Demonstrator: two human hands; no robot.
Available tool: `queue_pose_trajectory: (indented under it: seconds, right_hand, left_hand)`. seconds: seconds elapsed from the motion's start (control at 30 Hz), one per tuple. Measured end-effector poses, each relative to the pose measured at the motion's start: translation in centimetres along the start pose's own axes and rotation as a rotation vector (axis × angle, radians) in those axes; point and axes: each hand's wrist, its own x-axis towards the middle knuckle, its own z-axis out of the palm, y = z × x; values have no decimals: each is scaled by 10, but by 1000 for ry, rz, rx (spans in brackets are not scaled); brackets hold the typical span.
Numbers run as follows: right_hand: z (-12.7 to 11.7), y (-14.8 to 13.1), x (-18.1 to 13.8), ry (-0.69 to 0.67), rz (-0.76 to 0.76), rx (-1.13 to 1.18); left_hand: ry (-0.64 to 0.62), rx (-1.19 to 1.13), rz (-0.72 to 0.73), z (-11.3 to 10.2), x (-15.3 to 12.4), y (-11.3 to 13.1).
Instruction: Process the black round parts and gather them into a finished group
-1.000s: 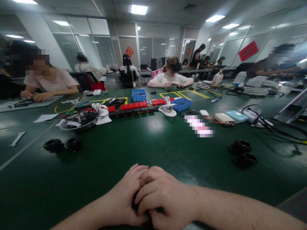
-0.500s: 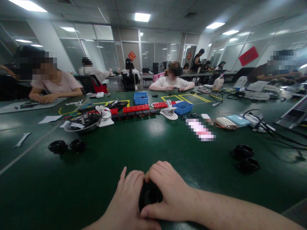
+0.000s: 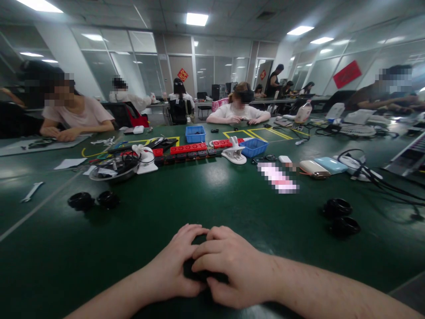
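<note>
Both my hands meet low in the middle of the green table (image 3: pixel 212 195). My left hand (image 3: pixel 171 268) and my right hand (image 3: pixel 232 266) are closed together around a small round black part (image 3: pixel 199 274), which is almost wholly hidden under the fingers. Two more black round parts (image 3: pixel 341 217) lie to the right, and another pair of black round parts (image 3: pixel 89 200) lies to the left.
Across the table are a red and black power strip (image 3: pixel 186 151), two blue bins (image 3: pixel 252 146), white clips, a clear bowl (image 3: pixel 113 170), phones, cables (image 3: pixel 375 177) and a wrench (image 3: pixel 31 191). Several other people sit working at the far side.
Half a second ago my fingers were spread and the black part's round opening showed between the hands. They have now closed over it again, as a second ago.
</note>
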Motion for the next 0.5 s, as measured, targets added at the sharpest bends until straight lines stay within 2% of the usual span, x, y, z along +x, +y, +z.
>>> queue_pose_trajectory:
  seconds: [0.2, 0.37, 0.5]
  right_hand:
    - [2, -1, -1, 53, -46, 59]
    - [2, -1, -3, 176, 131, 77]
    - [4, -1, -3, 191, 253, 24]
  left_hand:
    - [-7, 33, 8, 2, -1, -9]
    - [148, 70, -45, 15, -5, -7]
    - [245, 104, -111, 22, -9, 5]
